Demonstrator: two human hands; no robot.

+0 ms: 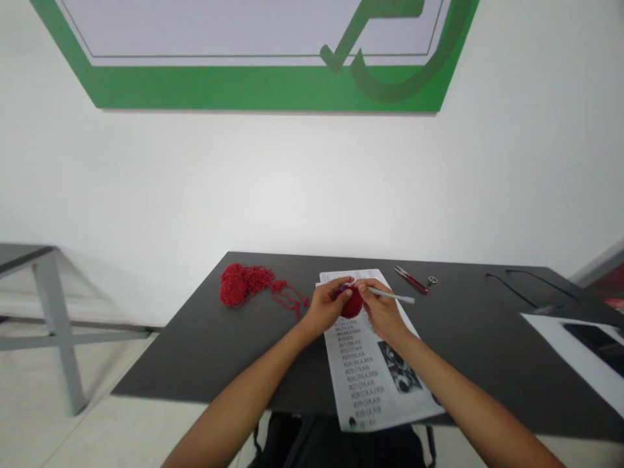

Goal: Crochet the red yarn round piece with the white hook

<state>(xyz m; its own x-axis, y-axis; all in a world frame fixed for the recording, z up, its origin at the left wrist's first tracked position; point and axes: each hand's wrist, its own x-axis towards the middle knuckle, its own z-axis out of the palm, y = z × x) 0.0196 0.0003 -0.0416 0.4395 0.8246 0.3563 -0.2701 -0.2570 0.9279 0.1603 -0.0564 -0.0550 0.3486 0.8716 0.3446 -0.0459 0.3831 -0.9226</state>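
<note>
Between my two hands is a round red crochet piece [351,304], held above a printed pattern sheet [351,370]. My left hand [327,303] pinches the piece at its left and upper edge; a small purple bit shows by the fingers. My right hand [383,311] is closed around a crochet hook [397,296], whose pale handle sticks out to the right. The hook's tip meets the upper edge of the piece, partly hidden by fingers. Off to the left lies a ball of red yarn [234,285] with loose, tangled strands trailing toward my left hand.
Small red-handled thread snips [412,279] with a metal ring [432,280] lie behind my right hand. Eyeglasses [541,305], white paper [565,335] and a dark phone [597,344] are at the right of the dark table [234,351]. A white wall rises behind.
</note>
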